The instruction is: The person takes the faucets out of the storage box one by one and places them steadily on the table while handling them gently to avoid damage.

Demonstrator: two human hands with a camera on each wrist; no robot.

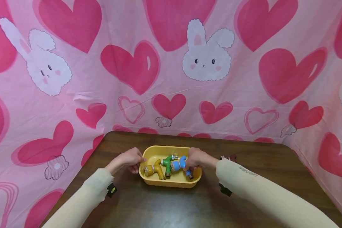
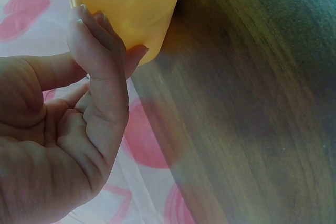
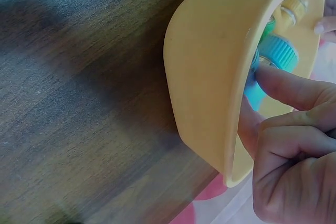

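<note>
A yellow plastic basin (image 1: 171, 182) stands on the table with several small faucets inside. In it lie a mustard-yellow faucet (image 1: 159, 169), a green faucet (image 1: 167, 163) and a light blue faucet (image 1: 175, 165). A darker blue faucet (image 1: 189, 174) is at the right end, partly hidden by my right hand (image 1: 195, 158). That hand reaches over the right rim, and its thumb and fingers pinch the darker blue faucet. At the opposite end, my left hand (image 1: 131, 158) grips the basin's left rim between thumb and fingers, also visible in the left wrist view.
A dark red faucet (image 1: 232, 157) lies on the brown wooden table (image 1: 165, 205), just behind the right sleeve and partly hidden by it. A pink curtain (image 1: 171, 69) with hearts and rabbits hangs around the table's back and sides.
</note>
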